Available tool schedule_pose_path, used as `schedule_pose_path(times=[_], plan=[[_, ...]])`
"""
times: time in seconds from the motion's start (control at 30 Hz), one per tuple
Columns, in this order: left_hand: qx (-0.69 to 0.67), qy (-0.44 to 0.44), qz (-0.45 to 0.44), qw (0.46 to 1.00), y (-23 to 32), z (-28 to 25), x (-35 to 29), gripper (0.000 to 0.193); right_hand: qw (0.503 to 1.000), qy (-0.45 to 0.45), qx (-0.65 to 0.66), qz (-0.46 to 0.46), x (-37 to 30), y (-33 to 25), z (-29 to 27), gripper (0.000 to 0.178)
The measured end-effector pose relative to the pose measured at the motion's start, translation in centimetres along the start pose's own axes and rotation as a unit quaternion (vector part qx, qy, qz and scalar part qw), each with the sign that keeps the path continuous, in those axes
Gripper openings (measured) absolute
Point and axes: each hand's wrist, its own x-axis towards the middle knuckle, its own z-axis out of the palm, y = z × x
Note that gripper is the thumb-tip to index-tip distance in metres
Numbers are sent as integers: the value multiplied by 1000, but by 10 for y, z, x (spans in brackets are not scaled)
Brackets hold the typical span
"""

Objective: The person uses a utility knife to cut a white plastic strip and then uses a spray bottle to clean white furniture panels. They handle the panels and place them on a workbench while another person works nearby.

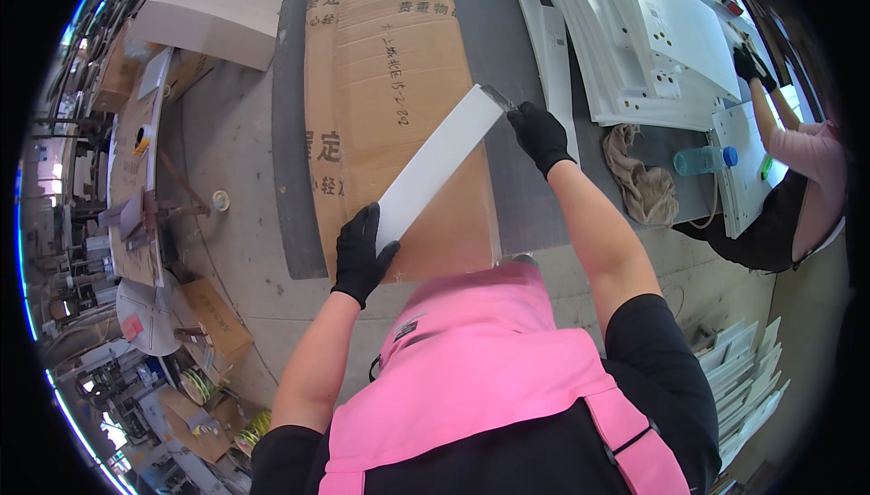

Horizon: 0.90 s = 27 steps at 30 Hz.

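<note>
A long white strip [439, 162] slants above a long brown cardboard box [391, 60] that lies on the grey table. My left hand [364, 257], in a black glove, is closed around the strip's near end, thumb on one side. My right hand [541, 135], gloved the same way, is at the far end. Its fingers pinch a small grey, metal-looking piece [497, 97] at that end; its exact kind is too small to make out. The fingertips under the strip are hidden.
White panels [652, 42] with holes are stacked at the right, near a rag [639, 178] and a blue-capped bottle [705, 161]. A co-worker's gloved hand [749, 64] is beyond. A cardboard carton [213, 8] stands far left; white boards [748, 386] lean lower right.
</note>
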Motion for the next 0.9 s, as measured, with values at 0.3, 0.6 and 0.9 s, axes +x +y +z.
schedule_pose_path(times=[0.3, 0.6, 0.9], plan=[[-3, -15, 12, 1000, 4, -5, 2, 83, 986, -54, -64, -143, -51, -50, 20, 22], [-40, 7, -19, 999, 35, 18, 17, 95, 956, -41, -105, -272, -114, -89, 31, 9], [-536, -7, -185, 824, -13, 5, 21, 49, 912, -228, -100, -326, -134, -82, 20, 18]])
